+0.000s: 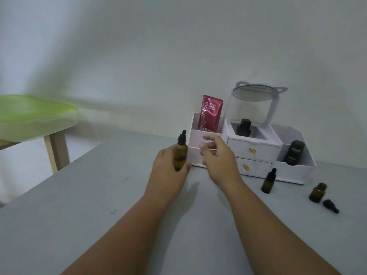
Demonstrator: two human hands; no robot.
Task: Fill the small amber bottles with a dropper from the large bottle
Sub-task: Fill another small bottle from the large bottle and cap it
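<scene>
My left hand [168,165] grips the large amber bottle [180,153] upright on the grey table [99,205]; its black dropper cap is on. Just right of the bottle, my right hand [216,155] hovers with fingers loosely spread and holds nothing. A small amber bottle [268,181] with its dropper cap on stands to the right. Farther right, a second small amber bottle [317,192] stands uncapped, and its black dropper cap [330,206] lies on the table beside it.
A white cosmetic organiser [256,153] with drawers, a mirror, a red sachet [211,114] and dark containers stands at the back against the wall, right behind my hands. A green-lidded box [33,118] sits on a side table at the left.
</scene>
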